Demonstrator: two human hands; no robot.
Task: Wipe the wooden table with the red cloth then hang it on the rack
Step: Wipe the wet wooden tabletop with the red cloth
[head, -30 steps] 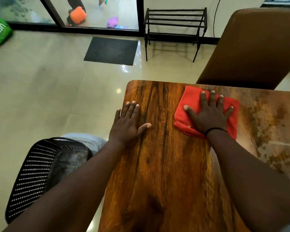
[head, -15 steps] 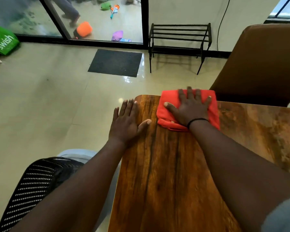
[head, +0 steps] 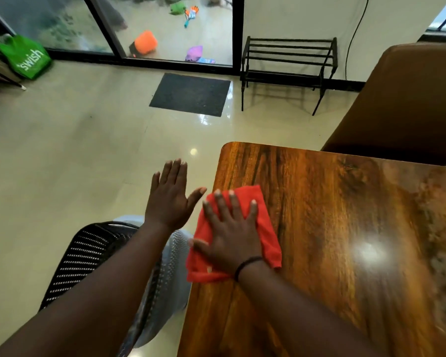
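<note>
The table (head: 345,228) fills the lower right of the frame, its rounded far corner lying at centre. The red cloth (head: 263,228) is spread at the table's left edge, just left of centre, with its left part hanging past the edge. The right hand (head: 232,235) is laid flat on the cloth, palm down, fingers (head: 220,204) extended and slightly spread; nothing is gripped, and the cloth is pressed beneath the palm. A dark band (head: 247,264) is worn at the right wrist. The left hand (head: 170,199) is seen left of the table edge, over the floor (head: 62,163), open with fingers straight and thumb spread toward the cloth; nothing is held, and the table is not touched by it. The thumb tip is placed just beside the cloth's upper left corner.

The rack (head: 289,65), black and of thin bars, is set against the wall in the upper centre-right, well apart from the cloth. A dark mat (head: 191,94) lies on the floor to its left, before a glass door (head: 165,27). A green bag (head: 26,57) is seen at the upper left. A brown chair back (head: 402,104) occupies the upper right, behind the table. A black perforated chair (head: 88,258) is seen at the lower left, partly covered by the left forearm.
</note>
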